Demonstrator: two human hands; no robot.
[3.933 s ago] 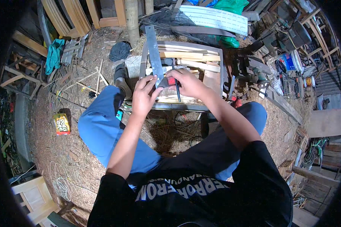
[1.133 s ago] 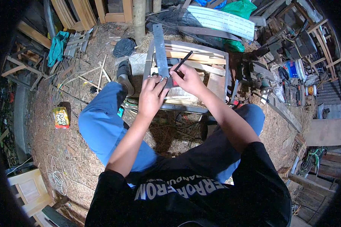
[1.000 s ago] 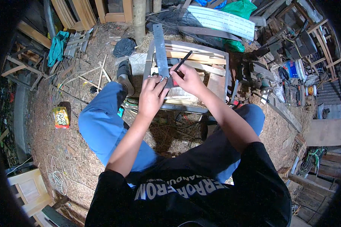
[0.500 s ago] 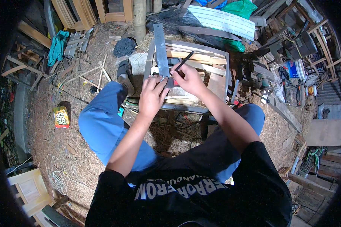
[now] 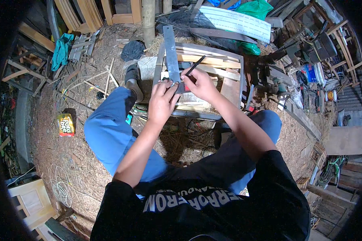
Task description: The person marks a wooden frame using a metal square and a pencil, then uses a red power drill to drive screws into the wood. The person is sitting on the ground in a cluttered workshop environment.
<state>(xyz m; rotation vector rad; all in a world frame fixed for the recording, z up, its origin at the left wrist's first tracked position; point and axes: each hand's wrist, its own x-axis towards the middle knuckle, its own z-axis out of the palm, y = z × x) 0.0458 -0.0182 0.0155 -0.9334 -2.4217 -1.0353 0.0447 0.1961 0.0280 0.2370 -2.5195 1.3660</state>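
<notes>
We see our left hand with its fingers bent over the lower end of a metal strip, grasping it; the strip is long, flat, straight-edged and dull grey, with a small hole near its far end. Our right hand pinches a slim black pen, tilted with its upper end away from us. Between our hands sits a dark piece with a red patch, partly covered by fingers. All this is above a low frame with a greyish rim, where smooth, pale wooden strips lie roughly parallel. On the rough, brown, litter-strewn ground, we see a crumpled dark bundle and loosely looped pale cord.
</notes>
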